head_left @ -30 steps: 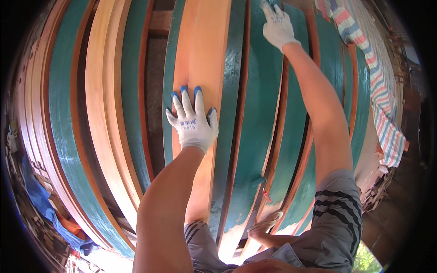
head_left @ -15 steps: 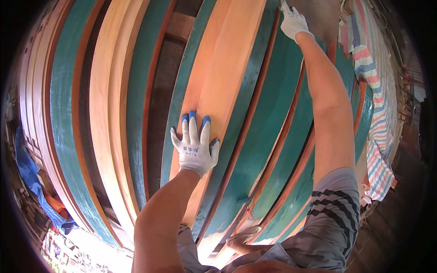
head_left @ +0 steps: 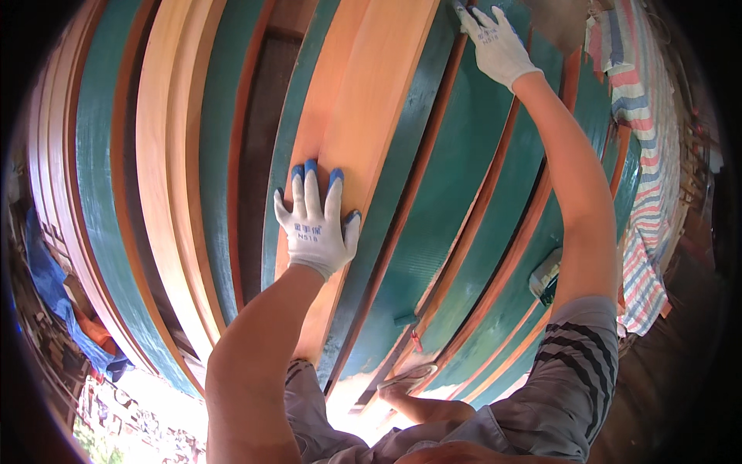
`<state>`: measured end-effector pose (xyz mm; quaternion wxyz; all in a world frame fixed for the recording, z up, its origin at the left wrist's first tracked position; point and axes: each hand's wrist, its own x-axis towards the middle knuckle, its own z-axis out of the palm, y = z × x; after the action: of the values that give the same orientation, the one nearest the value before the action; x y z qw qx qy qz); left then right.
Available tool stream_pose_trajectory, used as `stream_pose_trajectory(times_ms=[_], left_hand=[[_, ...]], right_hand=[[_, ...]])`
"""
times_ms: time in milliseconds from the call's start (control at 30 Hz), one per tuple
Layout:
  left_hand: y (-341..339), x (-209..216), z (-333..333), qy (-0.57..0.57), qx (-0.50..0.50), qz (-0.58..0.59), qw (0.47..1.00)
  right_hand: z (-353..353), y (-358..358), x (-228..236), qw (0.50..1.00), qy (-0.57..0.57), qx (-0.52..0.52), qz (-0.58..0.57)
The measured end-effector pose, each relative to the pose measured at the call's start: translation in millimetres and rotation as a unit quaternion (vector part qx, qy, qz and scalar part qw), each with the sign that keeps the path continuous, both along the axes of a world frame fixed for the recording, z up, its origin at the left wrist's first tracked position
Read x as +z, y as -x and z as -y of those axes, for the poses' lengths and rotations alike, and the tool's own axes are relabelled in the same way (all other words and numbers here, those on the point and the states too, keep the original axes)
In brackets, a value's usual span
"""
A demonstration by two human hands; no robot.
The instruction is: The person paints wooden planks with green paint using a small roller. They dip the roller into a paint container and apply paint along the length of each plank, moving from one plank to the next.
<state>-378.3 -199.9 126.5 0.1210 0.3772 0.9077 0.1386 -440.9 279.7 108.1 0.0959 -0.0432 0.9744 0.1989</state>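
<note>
Stack: a whole row of big boards (head_left: 464, 201) leaning on edge, green-coated faces with reddish-brown edges, fanning out across the view from this angle.
Bare board: the pale orange wood board (head_left: 371, 108) sits mid-stack, between green ones, its face out toward the person.
Tarp: striped red, white and blue sheet (head_left: 645, 155) hanging along the right side, close to the outer boards.
Left hand: left hand (head_left: 315, 224) in a white glove with blue fingertips, fingers spread, palm flat on the orange board's face, low on it.
Right hand: right hand (head_left: 495, 42), same sort of glove, arm stretched up, fingers curled at the top edge of a green board just right of the orange one. Can't tell how firm the hold is.
Progress: looks to me like early days, the board is steadied but not yet out of the row.
Room: tight. Neighbours touch on both sides, tarp hems in the right; the only open space seems to be toward the person and the bright ground (head_left: 154, 394) lower left.
</note>
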Motion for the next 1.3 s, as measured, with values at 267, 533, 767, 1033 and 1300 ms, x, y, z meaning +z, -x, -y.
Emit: stream_pose_trajectory(times_ms=[267,533,767,1033,1300], left_hand=[[0,1,2,-0.01,0.003,-0.016,1.0],[-3,-6,2,-0.043,0.013,-0.023,0.999],[-7,-9,1,-0.056,0.025,-0.046,0.997],[-11,-20,0,-0.074,0.028,-0.102,0.992],[-14,-14,8,-0.112,0.045,-0.075,0.99]], right_hand=[[97,-90,7,0.997,-0.004,0.062,0.033],[213,-199,19,0.97,0.203,0.086,0.102],[315,-290,78,0.865,0.486,-0.025,0.122],[228,-238,24,0.961,0.22,-0.168,0.01],[292,-262,19,0.978,0.164,-0.023,0.13]])
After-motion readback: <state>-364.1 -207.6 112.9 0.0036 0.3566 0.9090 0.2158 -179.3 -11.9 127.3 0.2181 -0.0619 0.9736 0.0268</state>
